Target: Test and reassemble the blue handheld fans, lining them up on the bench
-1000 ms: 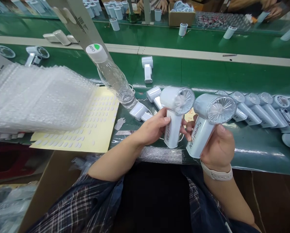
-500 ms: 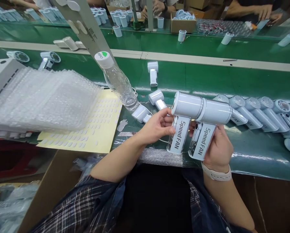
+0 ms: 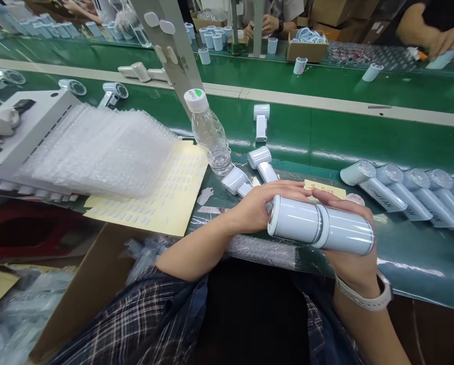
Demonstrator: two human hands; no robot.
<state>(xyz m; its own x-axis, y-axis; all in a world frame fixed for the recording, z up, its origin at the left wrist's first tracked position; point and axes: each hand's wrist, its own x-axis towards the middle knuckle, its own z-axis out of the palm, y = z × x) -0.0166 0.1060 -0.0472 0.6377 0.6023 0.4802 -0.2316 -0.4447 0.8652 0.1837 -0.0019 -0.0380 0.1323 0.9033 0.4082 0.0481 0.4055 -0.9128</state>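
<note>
The person held two white handheld fans side by side, barrels end to end so they read as one long cylinder just above the near edge of the worktop (image 3: pixel 402 243). The left hand (image 3: pixel 263 205) was curled over the left fan (image 3: pixel 293 225), fingers wrapped across the top and thumb out of sight, which kept that barrel level. The right hand (image 3: pixel 348 263) cupped the right fan (image 3: pixel 348 237) from below and behind, fingers closed around it; the handles pointed down and were hidden, so the grip there could not be made out. Holding both pressed together let each steady the other.

To the right, a row of fans (image 3: pixel 397 195) lay on their sides, heads aligned, apparently lined up for picking in turn. Just beyond the left hand lay two loose fans (image 3: pixel 263 162), and near them stood a water bottle (image 3: pixel 211 137). A stack of bubble-wrap bags (image 3: pixel 97 152) sat to the left, partly covering a yellow sheet of stickers (image 3: pixel 162 197), all within easy reach.
</note>
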